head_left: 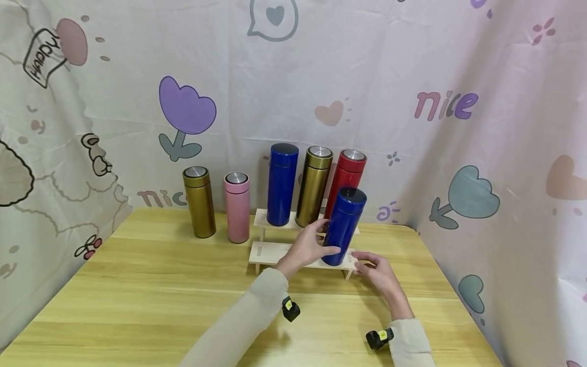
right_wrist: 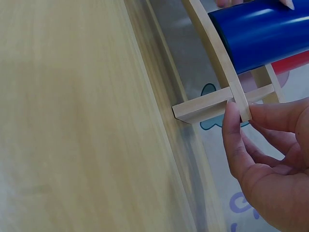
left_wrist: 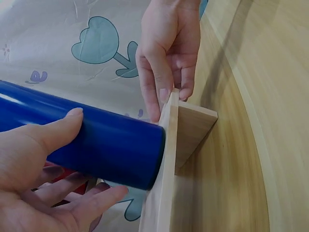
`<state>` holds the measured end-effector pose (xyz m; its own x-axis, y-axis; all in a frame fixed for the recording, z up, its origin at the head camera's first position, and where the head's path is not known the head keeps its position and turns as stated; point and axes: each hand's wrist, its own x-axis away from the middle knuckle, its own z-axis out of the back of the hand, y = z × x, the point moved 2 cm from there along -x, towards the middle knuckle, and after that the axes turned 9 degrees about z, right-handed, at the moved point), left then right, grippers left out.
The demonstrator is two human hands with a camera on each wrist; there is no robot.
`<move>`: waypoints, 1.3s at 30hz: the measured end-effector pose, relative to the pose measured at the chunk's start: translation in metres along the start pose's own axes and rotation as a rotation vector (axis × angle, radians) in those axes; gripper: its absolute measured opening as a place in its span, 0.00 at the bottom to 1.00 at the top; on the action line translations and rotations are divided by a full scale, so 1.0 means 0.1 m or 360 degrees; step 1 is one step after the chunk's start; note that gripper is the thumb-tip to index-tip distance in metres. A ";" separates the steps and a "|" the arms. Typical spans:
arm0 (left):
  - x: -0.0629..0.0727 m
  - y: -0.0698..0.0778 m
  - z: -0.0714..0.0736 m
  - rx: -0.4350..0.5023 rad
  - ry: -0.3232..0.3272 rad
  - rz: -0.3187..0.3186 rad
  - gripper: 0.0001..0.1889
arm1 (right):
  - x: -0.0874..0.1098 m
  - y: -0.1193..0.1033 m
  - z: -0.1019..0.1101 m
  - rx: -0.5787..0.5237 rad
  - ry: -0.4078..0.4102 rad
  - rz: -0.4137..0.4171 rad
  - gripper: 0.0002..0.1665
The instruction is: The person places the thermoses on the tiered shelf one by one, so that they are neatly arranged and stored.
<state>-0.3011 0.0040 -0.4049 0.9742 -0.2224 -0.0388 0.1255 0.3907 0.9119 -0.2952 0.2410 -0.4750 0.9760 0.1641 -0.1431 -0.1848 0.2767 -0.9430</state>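
Observation:
A blue thermos bottle (head_left: 343, 227) stands on the lower front step of a pale wooden stand (head_left: 270, 253), near its right end. My left hand (head_left: 308, 248) holds this bottle low down, thumb on the near side and fingers around the far side. In the left wrist view the bottle's base (left_wrist: 157, 157) meets the board. With thumb and finger, my right hand (right_wrist: 270, 154) pinches the right end of the step's board (right_wrist: 240, 104). Behind, on the upper step, are another blue bottle (head_left: 282, 188), a gold bottle (head_left: 314, 188) and a red bottle (head_left: 347, 171), partly hidden.
Left of the stand, a gold bottle (head_left: 199, 209) and a pink bottle (head_left: 237, 211) stand upright on the wooden table (head_left: 151, 285). A printed cloth (head_left: 367, 61) hangs behind the table and along its sides.

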 end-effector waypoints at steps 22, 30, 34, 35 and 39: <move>0.38 -0.02 0.99 -0.0012 -0.0064 -0.0143 0.27 | 0.00 -0.03 -0.02 -0.0013 -0.0029 0.0005 0.24; 0.47 -0.09 1.34 -0.0054 0.0012 -0.0187 0.25 | -0.01 -0.02 0.02 -0.0018 -0.0013 -0.0022 0.24; 0.52 -0.19 1.55 -0.0076 0.0005 -0.0158 0.27 | -0.01 -0.01 0.01 -0.0002 -0.0016 -0.0015 0.24; 0.53 -0.23 1.60 -0.0095 0.0011 -0.0136 0.26 | -0.01 -0.01 0.01 0.0001 -0.0012 -0.0020 0.24; 0.55 -0.40 1.81 -0.0209 0.0065 -0.0038 0.26 | -0.01 -0.01 0.01 0.0005 0.0000 -0.0030 0.23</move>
<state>-0.2869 -0.1857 -0.3689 0.9771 -0.1975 -0.0789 0.1696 0.4998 0.8494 -0.2961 0.2411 -0.4737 0.9793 0.1588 -0.1253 -0.1667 0.2826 -0.9446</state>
